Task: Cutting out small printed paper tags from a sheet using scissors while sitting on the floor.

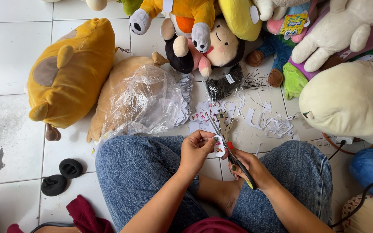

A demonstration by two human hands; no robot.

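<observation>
Head view looked down on a person sitting cross-legged in blue jeans on white floor tiles (14, 51). The left hand (195, 151) pinched a small oval white paper tag with a red picture (219, 146) between thumb and fingertips, just above the knees. The right hand (251, 168) gripped long metal scissors with dark handles (229, 144), fingers curled through the loops, blades parted around the tag's edge. White paper scraps (268, 123) lay ahead, beside a crinkled clear plastic bag (143, 101) and a yellow plush pillow (72, 71).
</observation>
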